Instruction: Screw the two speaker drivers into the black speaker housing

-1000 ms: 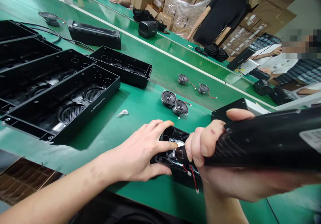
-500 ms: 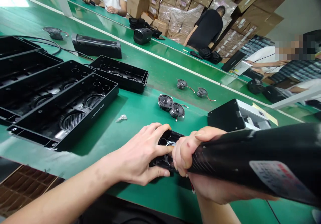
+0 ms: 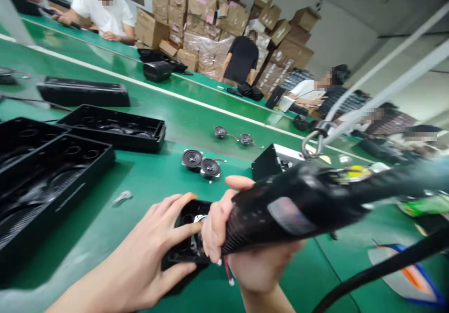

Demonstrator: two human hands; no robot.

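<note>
My left hand [image 3: 150, 247] grips a small black speaker housing [image 3: 180, 246] by its two sides, its index finger reaching inside beside a silver-edged speaker. In my right hand [image 3: 219, 224] is a black electric screwdriver [image 3: 252, 222], held tilted with its front end over the housing. The hand hides the screwdriver's tip, so contact with a screw cannot be seen. A red wire with a white plug [image 3: 229, 278] hangs out below my right fingers. Just beyond the housing, a round speaker [image 3: 192, 158] lies against a second speaker [image 3: 210, 168].
Large open black housings [image 3: 79, 179] stand at left. Beyond lie two smaller wired speakers [image 3: 220, 132] and a black-and-white box [image 3: 271, 161]. A hanging hook [image 3: 314, 147] and black cable [image 3: 382, 266] are at right. Several co-workers sit or stand farther back.
The view has swung right and up, shifting the bench things left and lower. The screwdriver's rear end and hook now show. Both hands keep their hold.
</note>
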